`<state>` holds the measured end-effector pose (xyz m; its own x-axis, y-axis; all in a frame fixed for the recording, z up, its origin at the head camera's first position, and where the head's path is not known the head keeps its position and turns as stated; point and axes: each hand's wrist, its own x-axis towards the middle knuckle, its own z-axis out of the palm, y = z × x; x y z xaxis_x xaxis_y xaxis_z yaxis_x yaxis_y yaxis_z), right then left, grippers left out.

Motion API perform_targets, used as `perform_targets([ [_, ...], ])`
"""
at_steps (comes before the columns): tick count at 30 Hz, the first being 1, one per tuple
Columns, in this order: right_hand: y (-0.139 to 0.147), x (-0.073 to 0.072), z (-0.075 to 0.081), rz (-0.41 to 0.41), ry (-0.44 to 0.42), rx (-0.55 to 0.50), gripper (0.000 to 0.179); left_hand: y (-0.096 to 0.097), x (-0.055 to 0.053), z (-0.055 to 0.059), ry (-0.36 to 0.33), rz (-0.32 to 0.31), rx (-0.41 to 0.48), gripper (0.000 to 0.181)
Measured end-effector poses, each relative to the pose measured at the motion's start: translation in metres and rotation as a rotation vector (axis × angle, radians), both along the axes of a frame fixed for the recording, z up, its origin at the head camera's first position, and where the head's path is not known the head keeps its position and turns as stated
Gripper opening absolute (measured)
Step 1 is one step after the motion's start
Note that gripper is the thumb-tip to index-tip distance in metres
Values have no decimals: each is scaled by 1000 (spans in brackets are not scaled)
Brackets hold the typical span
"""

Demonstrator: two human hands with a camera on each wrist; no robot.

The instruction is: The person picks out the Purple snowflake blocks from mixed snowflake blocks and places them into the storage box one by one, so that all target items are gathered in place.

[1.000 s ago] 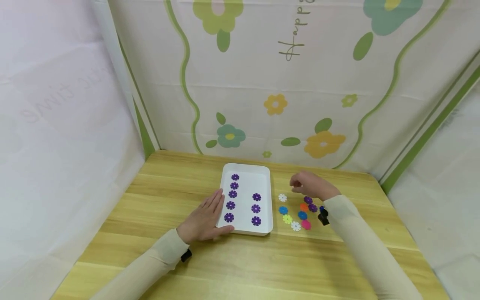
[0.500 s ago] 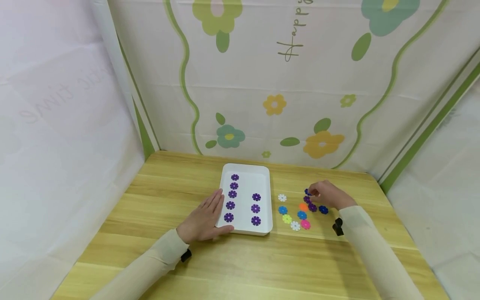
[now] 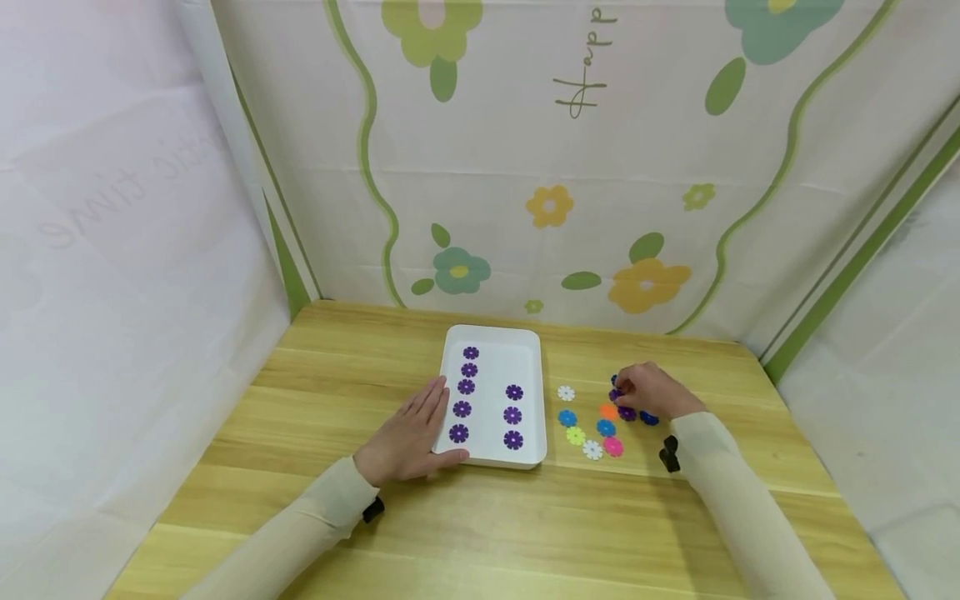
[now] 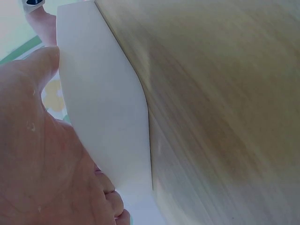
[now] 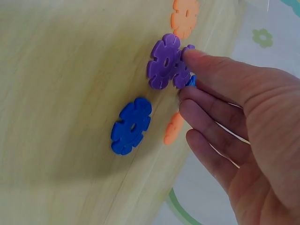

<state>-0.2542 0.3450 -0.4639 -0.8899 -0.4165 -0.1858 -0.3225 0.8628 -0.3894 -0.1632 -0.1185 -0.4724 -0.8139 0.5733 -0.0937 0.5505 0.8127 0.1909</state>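
The left hand (image 3: 405, 437) rests on the left rim of a white tray (image 3: 487, 417), its fingers straight along the edge; in the left wrist view the thumb (image 4: 44, 63) touches the tray's side wall (image 4: 103, 93). Purple snowflake discs lie in two columns in the tray, several on the left and three on the right. Right of the tray, the right hand (image 3: 658, 392) pinches a purple snowflake disc (image 5: 183, 70) between thumb and fingertips. Another purple disc (image 5: 161, 63) lies against it, and a dark blue disc (image 5: 131, 126) lies nearby on the table.
Loose discs lie on the wooden table (image 3: 480, 542) between tray and right hand: white (image 3: 566, 393), blue (image 3: 567, 418), yellow-green (image 3: 575, 436), orange (image 3: 608, 412) and pink (image 3: 613, 447). A patterned cloth (image 3: 487, 150) hangs behind the table, with more cloth at both sides.
The right hand has moved right and slightly down from above the loose discs onto a purple disc. A dark blue disc has appeared at the group's far end. The left hand stays on the tray.
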Motion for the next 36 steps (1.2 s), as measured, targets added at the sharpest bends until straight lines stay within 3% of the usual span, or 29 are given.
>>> perform_targets([
  [12, -3, -9, 3, -97, -96, -23, 28, 2, -1, 1, -6, -7, 14, 108],
  [17, -3, -12, 3, -103, -119, -58, 11, 2, -1, -1, -12, -5, 5, 109],
  [25, -11, -18, 20, 27, -78, -82, 12, 1, -1, 0, -15, 5, 9, 109],
  [36, -51, -28, 58, 76, -28, -24, 14, 1, 0, 2, -8, 4, 1, 108],
])
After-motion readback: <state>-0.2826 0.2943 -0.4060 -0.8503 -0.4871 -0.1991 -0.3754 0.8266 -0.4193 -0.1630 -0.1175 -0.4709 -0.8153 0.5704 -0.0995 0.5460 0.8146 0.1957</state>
